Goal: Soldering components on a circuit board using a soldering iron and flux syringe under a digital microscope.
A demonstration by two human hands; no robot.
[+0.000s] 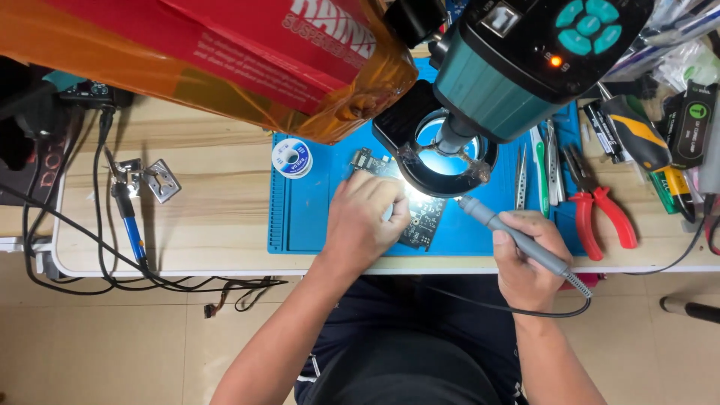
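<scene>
My left hand point(365, 220) presses down on a dark circuit board point(424, 217) that lies on a blue work mat point(307, 210). My right hand point(525, 259) grips a grey soldering iron point(510, 232) like a pen, its tip pointing up-left toward the board under the lit ring lamp point(448, 161) of a teal microscope point(525, 52). The iron's black cable trails off below my wrist. Part of the board is hidden under my left hand.
A spool of solder wire point(292, 158) sits on the mat's left. Tweezers point(521, 180) and red-handled pliers point(600, 214) lie to the right, beside screwdrivers point(637, 139). A blue-handled iron in a metal stand point(131, 199) and cables are on the wooden table's left. An orange-wrapped red box point(225, 52) hangs overhead.
</scene>
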